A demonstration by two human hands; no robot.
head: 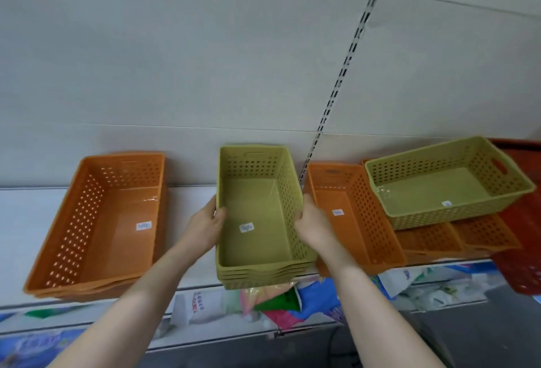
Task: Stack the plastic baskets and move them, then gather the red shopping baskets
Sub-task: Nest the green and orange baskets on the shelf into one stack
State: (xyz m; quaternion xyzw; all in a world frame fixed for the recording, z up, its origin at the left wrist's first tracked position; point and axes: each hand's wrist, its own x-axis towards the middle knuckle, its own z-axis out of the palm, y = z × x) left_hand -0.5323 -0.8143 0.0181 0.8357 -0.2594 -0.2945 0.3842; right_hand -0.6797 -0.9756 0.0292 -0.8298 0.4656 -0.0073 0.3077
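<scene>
A stack of several nested green baskets (257, 221) sits on the white shelf (26, 218) in the middle. My left hand (206, 225) grips its left rim and my right hand (311, 225) grips its right rim. To the left lies a stack of orange baskets (96, 221). Right of the green stack stands a narrow orange basket (354, 215). A wide green basket (448, 183) rests tilted on more orange baskets (456, 239). A red shopping basket (524, 239) shows at the far right, cut by the frame edge.
A grey back wall with a slotted metal upright (345, 75) rises behind the shelf. Below the shelf edge, a lower shelf holds bagged goods (263, 303) in several colours. A dark floor shows at the bottom right.
</scene>
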